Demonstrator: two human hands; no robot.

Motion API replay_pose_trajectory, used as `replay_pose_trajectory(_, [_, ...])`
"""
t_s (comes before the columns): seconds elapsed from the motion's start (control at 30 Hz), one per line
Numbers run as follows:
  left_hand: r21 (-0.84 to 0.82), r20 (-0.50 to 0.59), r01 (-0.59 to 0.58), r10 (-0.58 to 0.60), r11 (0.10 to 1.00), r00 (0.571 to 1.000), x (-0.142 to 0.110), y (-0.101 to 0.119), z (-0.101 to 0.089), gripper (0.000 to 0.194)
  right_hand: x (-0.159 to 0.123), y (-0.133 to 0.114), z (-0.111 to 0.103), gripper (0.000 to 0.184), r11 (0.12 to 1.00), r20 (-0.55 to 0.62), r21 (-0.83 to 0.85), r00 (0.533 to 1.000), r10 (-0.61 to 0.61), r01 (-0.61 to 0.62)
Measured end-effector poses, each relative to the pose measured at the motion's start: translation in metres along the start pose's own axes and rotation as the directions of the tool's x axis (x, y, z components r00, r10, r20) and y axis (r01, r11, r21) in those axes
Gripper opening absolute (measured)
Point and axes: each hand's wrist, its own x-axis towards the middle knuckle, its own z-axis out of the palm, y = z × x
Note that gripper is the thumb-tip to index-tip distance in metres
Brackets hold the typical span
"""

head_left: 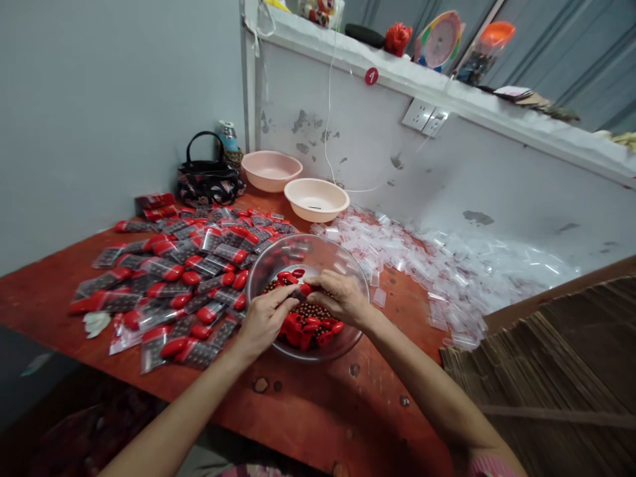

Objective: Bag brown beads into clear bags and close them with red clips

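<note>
Red oval beads (304,329) fill a clear bowl (308,252) on a worn red table (308,424), lower center. Left hand (265,319) and right hand (340,298) curl closed, pinching one red bead (305,289).

Pink sleeve (491,467); bare hands (342,298)

Red table (298,424) with filled packets (169,278), clear bags (427,265), glass bowl (308,250)

Partly hiding the dark beads (304,311) in the glass bowl (308,252) under left hand (265,321) and right hand (342,298) at 6 o'clock; cropping a shelf packet (318,10) at 12 o'clock.
</note>
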Motion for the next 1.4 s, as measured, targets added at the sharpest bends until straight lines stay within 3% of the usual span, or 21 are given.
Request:
replay_pose_trajectory(0.33, [0.059, -0.038, -0.14, 0.143, 0.988, 0.989, -0.013, -0.007, 0.011, 0.026, -0.015, -0.007, 0.016, 0.018, 0.969, 0.015, -0.242, 0.999, -0.051, 0.054])
replay_pose_trajectory(0.43, [-0.005, -0.045, -0.074, 0.074, 0.997, 0.996, -0.01, -0.008, 0.008, 0.026, -0.013, -0.005, 0.018, 0.021, 0.992, -0.029, -0.124, 1.0, -0.004, 0.0])
replay_pose_trajectory(0.53, [-0.198, -0.041, 0.079, -0.089, 0.977, 0.995, -0.003, -0.004, 0.002, 0.027, -0.006, -0.005, 0.016, 0.026, 0.97, -0.07, 0.213, 0.989, 0.13, -0.113])
replay_pose_trajectory(0.6, [-0.382, -0.026, 0.175, -0.2, 0.907, 0.979, 0.002, -0.002, -0.002, 0.032, -0.003, -0.008, 0.015, 0.034, 0.816, -0.046, 0.54, 0.962, 0.271, -0.204])
replay_pose_trajectory(0.67, [-0.537, -0.001, 0.231, -0.274, 0.811, 0.962, 0.005, -0.001, -0.004, 0.039, -0.004, -0.009, 0.015, 0.038, 0.556, 0.029, 0.793, 0.927, 0.375, -0.25])
replay_pose_trajectory(0.73, [-0.606, 0.022, 0.254, -0.304, 0.754, 0.952, 0.006, -0.002, -0.004, 0.043, -0.009, -0.007, 0.018, 0.036, 0.333, 0.087, 0.909, 0.896, 0.436, -0.251])
replay_pose_trajectory(0.8, [-0.588, 0.025, 0.258, -0.301, 0.767, 0.953, 0.005, -0.004, -0.004, 0.043, -0.013, -0.001, 0.022, 0.032, 0.201, 0.121, 0.948, 0.863, 0.491, -0.247])
replay_pose_trajectory(0.9, [-0.464, 0.01, 0.225, -0.249, 0.857, 0.968, 0.004, -0.005, -0.004, 0.039, -0.015, 0.008, 0.024, 0.03, 0.097, 0.146, 0.967, 0.824, 0.548, -0.236])
replay_pose_trajectory(1.0, [-0.33, 0.023, 0.149, -0.15, 0.932, 0.988, 0.001, -0.003, -0.003, 0.031, -0.01, 0.011, 0.021, 0.039, 0.06, 0.193, 0.964, 0.834, 0.516, -0.26])
replay_pose_trajectory(1.1, [-0.261, 0.019, 0.035, -0.031, 0.965, 0.999, 0.0, -0.002, -0.002, 0.027, -0.004, 0.004, 0.018, 0.051, 0.0, 0.35, 0.922, 0.835, 0.425, -0.386])
replay_pose_trajectory(1.23, [-0.227, -0.004, -0.015, 0.015, 0.974, 1.0, -0.002, -0.001, 0.0, 0.026, -0.001, -0.007, 0.021, 0.042, -0.116, 0.539, 0.838, 0.777, 0.325, -0.533])
replay_pose_trajectory(1.4, [-0.187, -0.007, -0.056, 0.056, 0.981, 0.998, -0.002, 0.001, 0.001, 0.026, 0.0, -0.012, 0.037, 0.026, -0.206, 0.487, 0.873, 0.771, 0.41, -0.442])
